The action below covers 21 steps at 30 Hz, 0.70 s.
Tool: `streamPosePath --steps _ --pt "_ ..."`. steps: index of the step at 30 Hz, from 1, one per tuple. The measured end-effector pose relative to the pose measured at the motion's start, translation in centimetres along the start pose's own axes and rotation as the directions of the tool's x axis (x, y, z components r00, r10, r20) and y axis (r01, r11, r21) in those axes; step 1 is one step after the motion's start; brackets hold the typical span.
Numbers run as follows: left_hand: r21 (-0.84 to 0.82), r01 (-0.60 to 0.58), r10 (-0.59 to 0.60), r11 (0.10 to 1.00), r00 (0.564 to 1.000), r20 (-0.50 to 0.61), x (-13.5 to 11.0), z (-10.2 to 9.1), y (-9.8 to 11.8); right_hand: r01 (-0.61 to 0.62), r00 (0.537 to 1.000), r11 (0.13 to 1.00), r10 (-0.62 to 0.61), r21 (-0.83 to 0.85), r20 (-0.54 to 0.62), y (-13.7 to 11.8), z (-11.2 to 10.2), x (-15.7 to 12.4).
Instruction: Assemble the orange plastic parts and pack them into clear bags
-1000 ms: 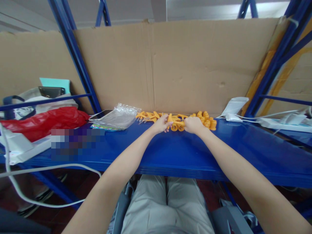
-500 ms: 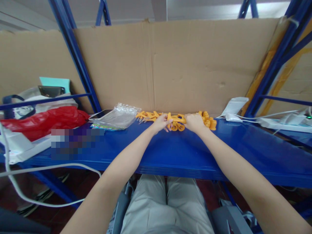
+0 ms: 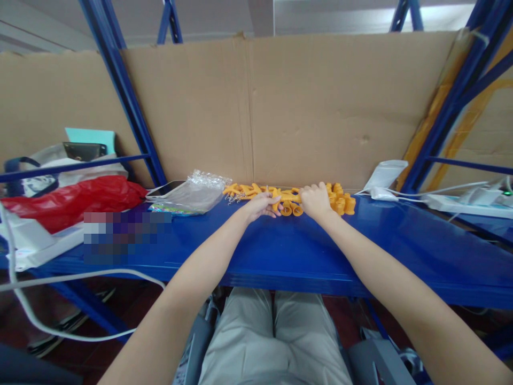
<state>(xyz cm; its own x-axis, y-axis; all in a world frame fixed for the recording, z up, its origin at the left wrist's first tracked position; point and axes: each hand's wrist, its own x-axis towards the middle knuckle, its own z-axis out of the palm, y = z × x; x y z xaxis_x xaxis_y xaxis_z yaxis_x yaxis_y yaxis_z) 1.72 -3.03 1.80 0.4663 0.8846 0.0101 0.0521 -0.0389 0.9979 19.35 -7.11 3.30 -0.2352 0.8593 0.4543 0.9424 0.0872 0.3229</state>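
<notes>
A row of small orange plastic parts (image 3: 289,197) lies along the back of the blue shelf (image 3: 280,246), against the cardboard wall. My left hand (image 3: 259,206) rests at the left of the middle parts, fingers pinched on one orange piece. My right hand (image 3: 315,200) is closed over the orange parts just to the right, knuckles up; what its fingers hold is hidden. More orange pieces (image 3: 341,202) lie to the right of that hand and others (image 3: 240,190) to the left.
A clear plastic bag (image 3: 192,193) and a phone (image 3: 164,188) lie left of the parts. A red bag (image 3: 68,199) and white items sit far left. White packets (image 3: 383,176), cables and a power strip (image 3: 452,202) are on the right. Blue rack posts flank the cardboard (image 3: 288,107).
Both hands have shifted slightly left and back along the row of orange parts. My right hand moved from the shelf front onto the parts.
</notes>
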Motion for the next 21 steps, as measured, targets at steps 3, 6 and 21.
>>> streamPosePath --steps 3,6,21 --pt "0.03 -0.007 0.007 1.0 1.0 0.017 -0.01 -0.14 -0.12 0.007 1.0 1.0 -0.008 0.013 0.021 -0.09 0.2 0.03" --pt "0.061 0.013 -0.014 0.998 1.0 0.016 -0.04 -0.13 -0.12 0.002 0.999 1.0 -0.003 0.028 0.046 -0.13 0.4 0.08" --pt "-0.075 0.164 -0.158 0.984 0.984 0.08 -0.17 0.1 0.53 0.038 0.999 0.999 -0.038 -0.015 -0.033 -0.22 0.17 0.0"
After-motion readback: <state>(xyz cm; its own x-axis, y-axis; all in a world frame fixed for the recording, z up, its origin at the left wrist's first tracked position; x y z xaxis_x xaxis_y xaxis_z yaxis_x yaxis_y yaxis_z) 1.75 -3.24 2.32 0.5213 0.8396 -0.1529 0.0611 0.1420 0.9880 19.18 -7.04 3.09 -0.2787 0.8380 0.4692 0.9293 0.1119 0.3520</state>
